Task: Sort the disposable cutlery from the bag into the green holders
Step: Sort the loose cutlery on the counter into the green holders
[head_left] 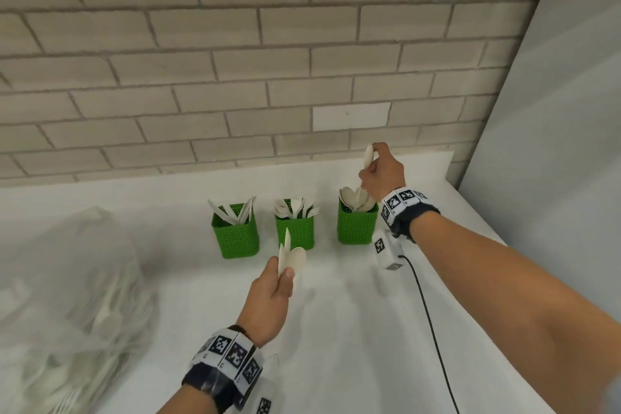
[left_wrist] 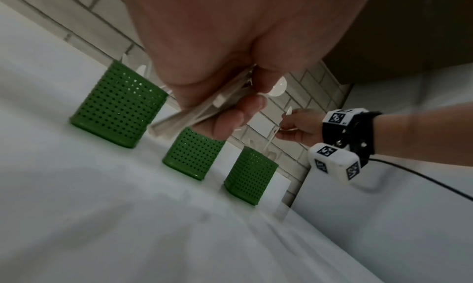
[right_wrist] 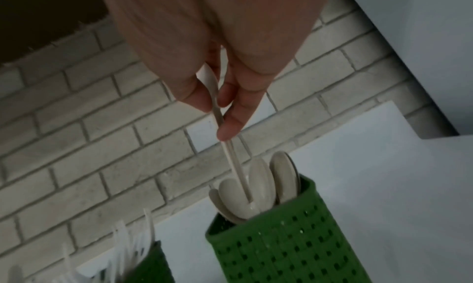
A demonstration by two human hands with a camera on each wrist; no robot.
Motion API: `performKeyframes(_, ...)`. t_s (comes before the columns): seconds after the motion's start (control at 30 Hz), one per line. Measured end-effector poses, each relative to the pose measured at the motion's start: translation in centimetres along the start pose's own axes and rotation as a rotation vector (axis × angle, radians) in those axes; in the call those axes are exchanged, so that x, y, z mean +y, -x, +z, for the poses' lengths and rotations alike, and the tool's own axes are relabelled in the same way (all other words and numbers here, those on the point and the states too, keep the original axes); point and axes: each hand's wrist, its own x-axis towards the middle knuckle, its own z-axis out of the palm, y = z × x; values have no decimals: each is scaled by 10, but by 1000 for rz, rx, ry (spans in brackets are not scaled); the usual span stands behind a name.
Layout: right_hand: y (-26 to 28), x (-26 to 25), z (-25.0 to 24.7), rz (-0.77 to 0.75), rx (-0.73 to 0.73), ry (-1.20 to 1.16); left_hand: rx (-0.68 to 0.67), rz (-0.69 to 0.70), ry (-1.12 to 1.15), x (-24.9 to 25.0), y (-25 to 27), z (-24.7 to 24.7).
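Three green perforated holders stand in a row: the left holder (head_left: 235,233) has knives, the middle holder (head_left: 295,228) forks, the right holder (head_left: 357,225) spoons. My right hand (head_left: 381,173) pinches a beige spoon (right_wrist: 231,155) bowl-up, its handle tip down among the spoons in the right holder (right_wrist: 286,240). My left hand (head_left: 270,299) grips a small bunch of cutlery (head_left: 290,255) in front of the middle holder, a spoon bowl and a knife tip sticking up; the left wrist view shows the bunch's handles (left_wrist: 202,109) in my fingers.
A clear plastic bag (head_left: 67,296) with several pieces of cutlery lies at the left on the white counter (head_left: 353,329). A brick wall (head_left: 235,60) runs behind the holders, a plain wall (head_left: 554,111) closes the right side. A black cable (head_left: 433,339) hangs from my right wrist.
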Motion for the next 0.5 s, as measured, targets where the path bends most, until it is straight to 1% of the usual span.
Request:
performKeyframes(0.07,-4,9,11,13,0,52,30,-8,47,-2,5,-1)
performKeyframes(0.23,6,29,36,120,-123,114,46,-8,93,3,13,-1)
performKeyframes(0.3,16,25,32,83,-130,124,50,-11,112,10,15,-3)
performKeyframes(0.37,37,14,21,-17,-116,79,50,-43,171,17,15,-2)
performKeyframes(0.4,55,4,14,-76,-173,36,48,-69,215,21,14,-1)
performKeyframes(0.43,77,-6,8,-128,-291,-51,41,-85,262,27,14,1)
performKeyframes(0.47,102,-17,3,-132,-470,-174,29,-87,298,34,13,5)
performKeyframes(0.5,126,-27,1,-93,-649,-302,17,-70,319,42,12,9)
